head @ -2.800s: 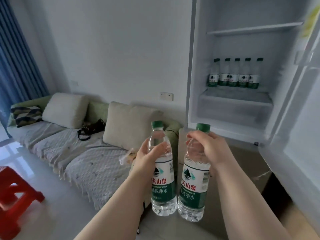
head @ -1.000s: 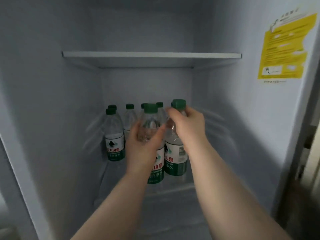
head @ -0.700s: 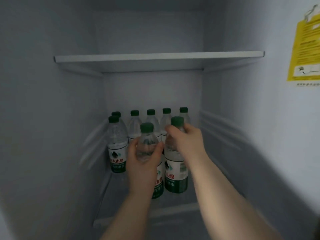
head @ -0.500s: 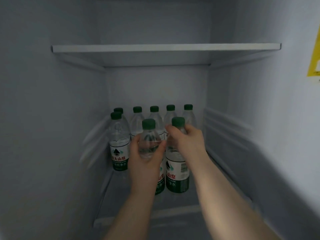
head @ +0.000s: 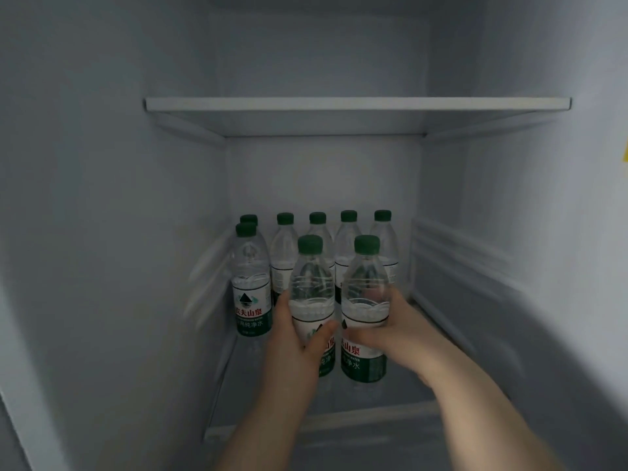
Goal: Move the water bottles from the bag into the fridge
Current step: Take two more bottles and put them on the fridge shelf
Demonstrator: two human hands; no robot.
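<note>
I look into the open fridge (head: 112,232). My left hand (head: 292,338) grips a clear water bottle with a green cap (head: 311,287) around its label. My right hand (head: 396,329) grips a second such bottle (head: 366,283) beside it. Both bottles stand upright on the fridge's glass shelf (head: 401,392), side by side and touching. Behind them a row of several bottles (head: 348,232) lines the back wall. One more bottle (head: 251,283) stands at the left in front of that row. The bag is out of view.
An upper shelf (head: 356,105) spans the fridge above the bottles. Ribbed side walls close in left and right. A sliver of a yellow sticker (head: 625,153) shows at the right edge. Bare shelf lies to the right of my right hand.
I carried both bottles from the room into the fridge. In the last half second my hands slid down from the bottles' shoulders to their labels, and the bottles now stand lower on the shelf.
</note>
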